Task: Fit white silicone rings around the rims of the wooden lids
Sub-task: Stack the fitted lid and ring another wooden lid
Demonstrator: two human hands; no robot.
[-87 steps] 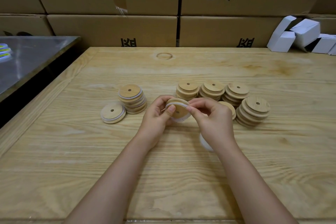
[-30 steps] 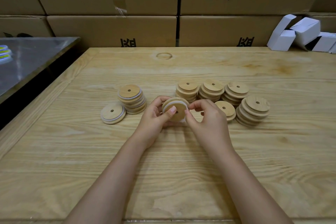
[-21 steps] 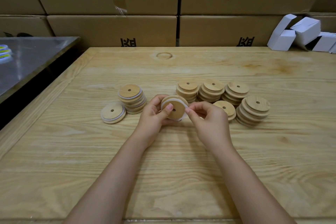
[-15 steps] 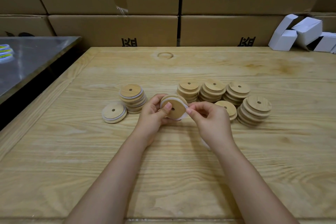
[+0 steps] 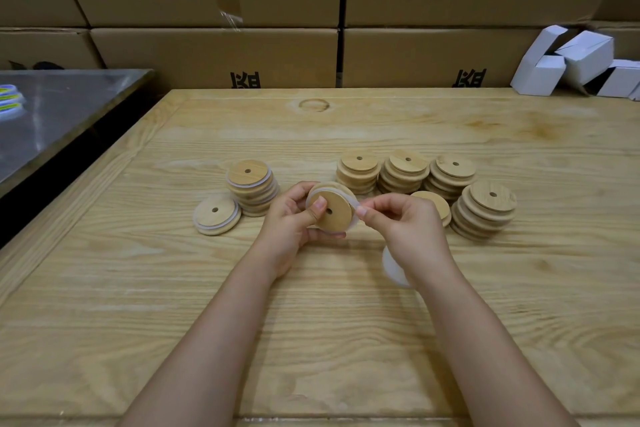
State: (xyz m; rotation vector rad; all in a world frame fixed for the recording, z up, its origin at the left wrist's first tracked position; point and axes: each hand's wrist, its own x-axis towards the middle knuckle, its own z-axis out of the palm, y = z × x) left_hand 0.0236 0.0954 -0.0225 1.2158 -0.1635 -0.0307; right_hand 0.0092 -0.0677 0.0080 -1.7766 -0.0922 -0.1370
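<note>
**Ring half on, right hand pulling at the lid's edge**

Since a second ago the right hand (image 5: 405,225) has drawn a little to the right of the lid, and a pile of loose white rings (image 5: 394,267) has come into view on the worktop (image 5: 311,340) under its wrist.

The left hand (image 5: 292,222) holds the wooden lid (image 5: 334,213) tilted up above the worktop. Its thumb presses on the lid's face beside the centre hole, and its fingers curl behind. The white silicone ring (image 5: 354,220) shows along the lid's far-left rim and stands off its right edge. There the right hand's thumb and forefinger pinch it.

To the left stands a ringed stack (image 5: 251,187), with a single ringed lid (image 5: 216,215) lying flat just beside it on the near left. To the right and farther off, three bare stacks (image 5: 403,172) stand in a row. A fourth stack (image 5: 485,210) stands near their right end. One bare lid (image 5: 434,204) lies partly hidden behind the right hand.

Cardboard boxes (image 5: 214,55) line the far edge, with small white boxes (image 5: 571,62) at far right. A metal table (image 5: 52,107) stands at left.
</note>
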